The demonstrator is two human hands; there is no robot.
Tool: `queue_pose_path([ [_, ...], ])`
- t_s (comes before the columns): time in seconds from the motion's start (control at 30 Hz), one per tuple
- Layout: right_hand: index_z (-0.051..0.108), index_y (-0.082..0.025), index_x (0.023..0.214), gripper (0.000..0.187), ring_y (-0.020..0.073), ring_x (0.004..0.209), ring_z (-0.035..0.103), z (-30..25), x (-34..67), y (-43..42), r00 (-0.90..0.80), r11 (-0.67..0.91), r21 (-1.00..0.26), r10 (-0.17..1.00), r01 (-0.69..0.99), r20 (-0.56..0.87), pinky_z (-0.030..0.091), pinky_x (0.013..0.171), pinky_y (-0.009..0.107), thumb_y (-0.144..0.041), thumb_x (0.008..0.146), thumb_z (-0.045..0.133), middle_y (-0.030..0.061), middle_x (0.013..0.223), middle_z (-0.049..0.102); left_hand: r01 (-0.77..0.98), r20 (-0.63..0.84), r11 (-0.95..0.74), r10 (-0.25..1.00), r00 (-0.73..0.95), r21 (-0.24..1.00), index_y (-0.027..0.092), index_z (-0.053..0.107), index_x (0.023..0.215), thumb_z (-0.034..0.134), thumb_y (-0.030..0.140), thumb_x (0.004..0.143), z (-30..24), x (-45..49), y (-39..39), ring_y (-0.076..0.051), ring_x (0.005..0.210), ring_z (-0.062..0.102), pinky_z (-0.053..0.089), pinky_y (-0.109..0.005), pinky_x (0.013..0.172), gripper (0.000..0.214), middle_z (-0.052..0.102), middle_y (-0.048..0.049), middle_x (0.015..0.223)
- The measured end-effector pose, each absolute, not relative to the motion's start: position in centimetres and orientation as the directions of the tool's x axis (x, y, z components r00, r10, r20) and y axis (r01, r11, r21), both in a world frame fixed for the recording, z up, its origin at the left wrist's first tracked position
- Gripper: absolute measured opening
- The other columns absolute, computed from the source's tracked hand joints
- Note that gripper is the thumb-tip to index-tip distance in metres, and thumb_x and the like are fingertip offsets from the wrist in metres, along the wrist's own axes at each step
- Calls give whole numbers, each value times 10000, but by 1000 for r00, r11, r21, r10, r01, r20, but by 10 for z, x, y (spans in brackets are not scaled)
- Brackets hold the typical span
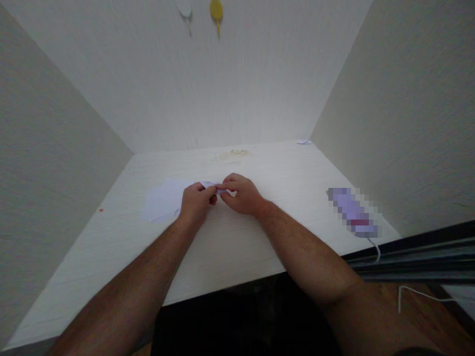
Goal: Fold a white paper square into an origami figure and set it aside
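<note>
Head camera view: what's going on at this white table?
A person's left hand and right hand meet at the middle of the white wooden table. Both pinch a folded edge of a thin white sheet of paper. The rest of the sheet lies flat beside the left hand. A small white paper scrap sits in the far right corner.

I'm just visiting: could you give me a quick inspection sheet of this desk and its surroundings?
Surface: white table, yellowish stain near the back, red speck at left.
Things in hand: pale paper lying on the table, its right end pinched.
Clutter: small paper scrap in the far right corner; blurred-out object at right.
Hands: left hand and right hand both pinch the paper, fingertips close together.
Cables: white cable runs from the blurred-out object over the table edge.
Surroundings: pale walls on three sides; yellow item and white item hang on the back wall.
</note>
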State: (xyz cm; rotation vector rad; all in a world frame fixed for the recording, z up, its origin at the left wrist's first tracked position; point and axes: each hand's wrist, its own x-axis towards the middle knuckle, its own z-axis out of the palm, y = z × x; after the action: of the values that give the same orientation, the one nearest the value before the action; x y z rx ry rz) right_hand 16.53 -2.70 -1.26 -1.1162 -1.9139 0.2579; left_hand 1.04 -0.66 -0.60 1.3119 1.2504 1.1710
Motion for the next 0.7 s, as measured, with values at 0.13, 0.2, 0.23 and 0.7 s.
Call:
queue_pose_path([
  [0.13,743,-210,914,153,131,799,608,-13,164,-26,-154,569,-623,792,536,591,506,753,272,-191,813,629,32,881,668,153,66,-69,997,29,986,161,594,562,635,236,634,-7,9,-5,-100,459,468,348,-232,460,112,548,16,485],
  [0.2,727,-196,902,131,132,792,616,-12,164,-25,-62,545,-702,808,459,587,517,743,273,-223,812,635,39,876,672,209,102,-107,994,33,972,164,597,564,627,244,645,-6,8,-6,-103,467,475,356,-233,472,118,559,12,491],
  [0.23,717,-190,918,144,133,790,621,-12,164,-24,0,516,-752,824,410,566,523,745,276,-237,802,646,42,879,677,239,119,-125,992,37,963,165,599,566,625,248,653,-4,8,-7,-103,467,474,356,-233,474,124,564,11,493],
  [0.7,581,-179,683,232,95,561,485,-4,163,-25,51,241,-948,965,207,256,384,533,239,-376,699,702,-26,608,582,256,183,-217,972,151,942,163,587,577,629,231,715,6,10,-16,-89,482,464,349,-226,495,160,566,23,504],
])
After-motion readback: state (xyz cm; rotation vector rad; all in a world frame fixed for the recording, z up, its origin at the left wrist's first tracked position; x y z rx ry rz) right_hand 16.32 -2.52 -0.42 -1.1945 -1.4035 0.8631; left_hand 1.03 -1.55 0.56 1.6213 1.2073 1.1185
